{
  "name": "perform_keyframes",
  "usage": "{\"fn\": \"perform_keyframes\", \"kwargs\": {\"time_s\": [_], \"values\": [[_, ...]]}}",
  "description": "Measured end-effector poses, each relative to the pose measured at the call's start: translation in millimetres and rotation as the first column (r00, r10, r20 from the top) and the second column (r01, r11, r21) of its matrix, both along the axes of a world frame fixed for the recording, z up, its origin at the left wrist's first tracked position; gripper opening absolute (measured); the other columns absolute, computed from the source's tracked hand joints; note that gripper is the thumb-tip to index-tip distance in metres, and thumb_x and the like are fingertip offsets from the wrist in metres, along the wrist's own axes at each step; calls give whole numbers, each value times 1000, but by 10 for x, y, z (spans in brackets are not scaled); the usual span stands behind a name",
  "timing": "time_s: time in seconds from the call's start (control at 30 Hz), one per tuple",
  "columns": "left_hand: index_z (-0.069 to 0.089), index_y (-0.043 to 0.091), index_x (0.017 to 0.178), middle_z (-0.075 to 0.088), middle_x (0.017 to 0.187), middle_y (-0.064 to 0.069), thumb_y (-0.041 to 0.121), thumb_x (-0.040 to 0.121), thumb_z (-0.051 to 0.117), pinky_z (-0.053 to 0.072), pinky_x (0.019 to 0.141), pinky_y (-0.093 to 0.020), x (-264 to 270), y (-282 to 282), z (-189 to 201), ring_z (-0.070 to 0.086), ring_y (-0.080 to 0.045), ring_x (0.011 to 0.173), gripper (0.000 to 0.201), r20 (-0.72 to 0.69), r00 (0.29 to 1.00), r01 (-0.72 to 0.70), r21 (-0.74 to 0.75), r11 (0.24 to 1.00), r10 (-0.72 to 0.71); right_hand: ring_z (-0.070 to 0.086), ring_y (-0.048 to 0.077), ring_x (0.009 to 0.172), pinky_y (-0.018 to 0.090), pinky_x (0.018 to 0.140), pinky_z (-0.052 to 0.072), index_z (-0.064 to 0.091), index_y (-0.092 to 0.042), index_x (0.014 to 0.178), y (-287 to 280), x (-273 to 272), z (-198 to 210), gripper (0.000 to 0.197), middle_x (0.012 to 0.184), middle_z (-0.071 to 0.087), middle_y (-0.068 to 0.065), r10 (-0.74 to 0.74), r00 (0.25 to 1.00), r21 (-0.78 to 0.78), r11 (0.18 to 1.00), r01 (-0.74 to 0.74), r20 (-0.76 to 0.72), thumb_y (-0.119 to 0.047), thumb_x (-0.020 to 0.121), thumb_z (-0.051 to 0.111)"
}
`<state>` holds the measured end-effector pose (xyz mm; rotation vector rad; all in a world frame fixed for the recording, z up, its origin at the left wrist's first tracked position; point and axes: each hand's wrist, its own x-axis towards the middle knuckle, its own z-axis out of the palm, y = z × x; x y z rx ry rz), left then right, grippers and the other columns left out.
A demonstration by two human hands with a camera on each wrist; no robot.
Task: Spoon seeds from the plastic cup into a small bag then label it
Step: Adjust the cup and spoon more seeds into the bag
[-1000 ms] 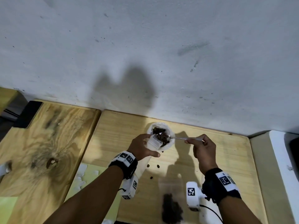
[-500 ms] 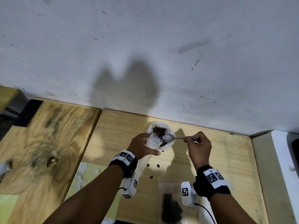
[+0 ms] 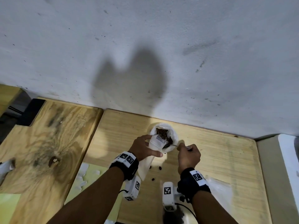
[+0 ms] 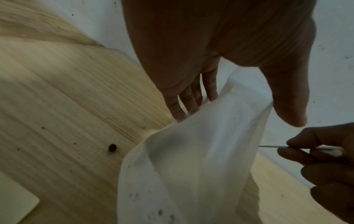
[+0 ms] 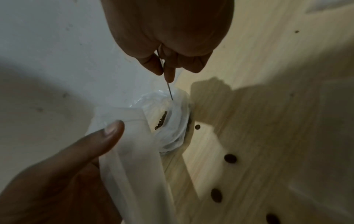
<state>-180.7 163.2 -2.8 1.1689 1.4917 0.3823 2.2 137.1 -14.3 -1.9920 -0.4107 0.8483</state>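
Observation:
A clear plastic cup with brown seeds stands near the wall on the wooden table. My left hand grips a small translucent bag at its mouth, right beside the cup; the bag hangs down from fingers and thumb. My right hand pinches the thin metal handle of a spoon, whose bowl dips into the cup behind the bag. In the right wrist view the spoon points down into the cup.
Several loose seeds lie on the table in front of the cup. A filled bag of seeds lies at the near edge, and clear plastic lies to the right. A yellow-green sheet with white scraps lies left.
The spoon, raised level over the cup a second ago, has moved left and down so its bowl is now inside the cup. My right hand came closer to the left hand.

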Motion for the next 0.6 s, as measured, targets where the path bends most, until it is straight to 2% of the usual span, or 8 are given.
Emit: {"fn": "perform_keyframes", "kwargs": {"time_s": [0.17,0.23,0.3,0.37,0.43,0.5,0.53,0.6], "values": [[66,32,117,73,101,8,49,35,93,56,90,-40,-12,17,-8,68,-9,95,88,26,999,20,-49,999,-19,32,24,60,36,54,30,37,-20,56,30,-104,-55,33,64,41,10,-92,977,-87,993,76,-195,-18,62,70],[69,31,110,75,98,9,52,32,93,57,89,-42,-31,29,-17,70,-9,93,84,22,999,32,-56,998,-31,31,24,63,36,55,29,37,-21,51,63,-132,-61,34,65,37,17,-110,971,-102,991,90,-215,-16,59,70],[71,31,105,75,97,9,50,33,93,56,90,-43,-54,39,-11,70,-11,93,78,23,999,38,-61,997,-37,32,24,64,36,56,30,39,-23,48,90,-146,-75,31,76,52,34,-107,970,-90,992,89,-220,-11,62,64],[71,30,105,75,98,9,48,34,93,56,90,-44,-77,47,-3,70,-11,94,77,25,999,39,-71,997,-38,34,23,64,37,58,30,43,-26,45,109,-135,-103,29,94,68,28,-81,972,-79,995,65,-222,-7,64,55],[70,29,108,74,100,9,47,33,93,56,90,-43,-100,57,-13,70,-10,94,80,24,999,39,-75,996,-38,33,21,62,36,58,29,42,-24,48,117,-94,-119,31,100,66,29,-55,971,-82,996,37,-233,-4,67,55],[69,28,111,73,102,9,46,34,93,56,90,-41,-110,63,-10,69,-9,94,83,21,999,31,-64,997,-29,29,20,55,34,53,26,39,-21,54,114,-29,-81,36,93,61,35,-35,963,-80,997,14,-268,0,72,63],[67,28,114,72,105,9,45,35,93,56,90,-39,-115,64,-10,68,-9,95,84,15,1000,25,-51,998,-25,27,19,52,32,49,24,38,-20,56,110,14,-68,40,82,57,36,-18,956,-69,998,-2,-293,1,74,66],[64,27,120,69,112,8,38,42,95,55,86,-32,-116,62,-2,65,-7,97,85,6,1000,20,-25,999,-20,25,18,49,30,46,22,37,-19,56,93,109,-40,44,62,52,19,17,940,-43,998,-34,-341,4,77,68]]}}
